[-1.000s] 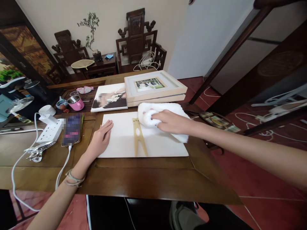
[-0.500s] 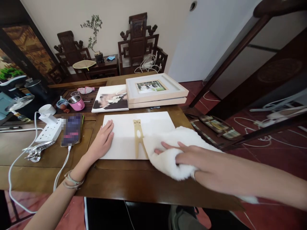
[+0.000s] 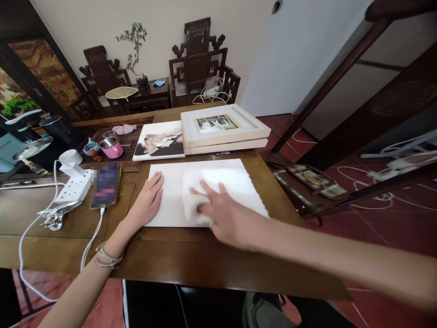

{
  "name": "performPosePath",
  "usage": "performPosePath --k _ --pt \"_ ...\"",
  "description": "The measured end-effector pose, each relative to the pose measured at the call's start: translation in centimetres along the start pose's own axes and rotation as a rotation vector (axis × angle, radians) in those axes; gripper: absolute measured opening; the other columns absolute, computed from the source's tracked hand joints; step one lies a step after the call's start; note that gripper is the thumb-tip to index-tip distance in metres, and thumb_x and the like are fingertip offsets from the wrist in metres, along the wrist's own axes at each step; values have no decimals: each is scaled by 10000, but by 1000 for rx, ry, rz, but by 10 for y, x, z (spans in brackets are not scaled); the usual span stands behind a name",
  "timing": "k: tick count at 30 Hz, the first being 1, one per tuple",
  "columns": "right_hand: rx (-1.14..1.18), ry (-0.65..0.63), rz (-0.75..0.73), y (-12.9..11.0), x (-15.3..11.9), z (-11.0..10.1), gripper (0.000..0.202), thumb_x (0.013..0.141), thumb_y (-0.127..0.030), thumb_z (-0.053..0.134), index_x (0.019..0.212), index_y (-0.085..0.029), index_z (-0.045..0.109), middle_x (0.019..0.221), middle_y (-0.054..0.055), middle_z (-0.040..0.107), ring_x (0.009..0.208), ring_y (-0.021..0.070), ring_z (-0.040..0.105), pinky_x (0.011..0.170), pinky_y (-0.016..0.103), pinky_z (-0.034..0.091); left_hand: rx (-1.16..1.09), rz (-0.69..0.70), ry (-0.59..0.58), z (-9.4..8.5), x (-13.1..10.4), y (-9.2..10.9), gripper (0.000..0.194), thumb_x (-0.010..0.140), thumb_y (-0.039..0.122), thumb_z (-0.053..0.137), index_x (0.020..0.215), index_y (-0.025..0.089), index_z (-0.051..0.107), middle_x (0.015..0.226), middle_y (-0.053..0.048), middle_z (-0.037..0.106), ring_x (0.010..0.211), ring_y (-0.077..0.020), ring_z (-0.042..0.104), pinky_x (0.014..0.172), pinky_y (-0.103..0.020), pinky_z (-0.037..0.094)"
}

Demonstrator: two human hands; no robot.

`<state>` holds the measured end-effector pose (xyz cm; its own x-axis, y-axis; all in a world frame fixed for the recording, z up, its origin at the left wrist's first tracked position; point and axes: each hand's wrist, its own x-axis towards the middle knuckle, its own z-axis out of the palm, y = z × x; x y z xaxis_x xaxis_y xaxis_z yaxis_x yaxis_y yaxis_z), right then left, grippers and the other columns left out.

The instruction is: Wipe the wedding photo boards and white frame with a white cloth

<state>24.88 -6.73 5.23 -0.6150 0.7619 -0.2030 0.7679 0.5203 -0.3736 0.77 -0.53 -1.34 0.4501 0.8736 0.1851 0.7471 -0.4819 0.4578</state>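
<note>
A white rectangular board [image 3: 171, 215] lies flat on the wooden table. My left hand [image 3: 149, 198] rests on its left edge, fingers stretched out and palm down. On the board's middle and right part lies a white fluffy cloth [image 3: 190, 206], bunched under my right hand [image 3: 228, 217]. The fingers of that hand press into the cloth and grip a fold of it; they are slightly smeared by motion. The flat beige forked piece seen on the board earlier does not show now; the cloth covers that spot.
Behind the board stand stacked light-wood frames [image 3: 225, 145] and a photo panel [image 3: 159, 145]. To the left are a phone [image 3: 105, 184] on a charging cable, a power strip [image 3: 73, 186], a pink cup [image 3: 111, 147] and a glass lid [image 3: 33, 149]. The table's front edge [image 3: 205, 283] is close.
My right hand has moved left with the fluffy cloth, from the board's right corner onto its middle, over the beige forked piece. My left hand stays in place on the board.
</note>
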Motion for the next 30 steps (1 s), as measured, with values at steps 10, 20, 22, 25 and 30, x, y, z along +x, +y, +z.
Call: performPosePath --k 10,20,22,25,30 --pt "10 -121 -56 -8 -14 -6 444 663 -36 439 1046 -148 635 1485 144 371 1417 332 96 1094 638 171 6 5 9 1 0 0 489 964 316 278 1386 120 427 1504 -156 348 1424 -245 254 1158 -493 185" --pt "-121 -16 -48 23 43 -30 437 674 17 438 1051 -121 612 1431 205 420 1407 388 137 1057 669 226 5 11 -2 0 0 -1 481 965 318 287 1399 156 415 1514 -129 339 1428 -233 244 1159 -494 188" --pt "-118 -88 -94 12 29 -26 464 660 28 446 1059 -128 625 1492 179 342 1414 383 70 1066 681 187 7 7 -7 0 0 -1 485 965 321 286 1396 143 419 1514 -137 336 1429 -233 241 1162 -488 184" --pt "-96 -185 -141 -7 3 -15 437 630 2 482 1000 -141 664 1510 158 312 1408 391 67 1063 693 173 10 2 -9 -1 0 0 491 965 320 281 1387 117 427 1511 -150 337 1429 -234 241 1165 -479 177" --pt "-45 -254 -202 -30 -23 -5 480 605 -53 519 1049 -155 668 1494 149 337 1398 411 111 1047 716 184 9 -2 -14 -2 1 2 481 966 317 279 1387 136 426 1516 -139 331 1430 -232 239 1165 -482 175"
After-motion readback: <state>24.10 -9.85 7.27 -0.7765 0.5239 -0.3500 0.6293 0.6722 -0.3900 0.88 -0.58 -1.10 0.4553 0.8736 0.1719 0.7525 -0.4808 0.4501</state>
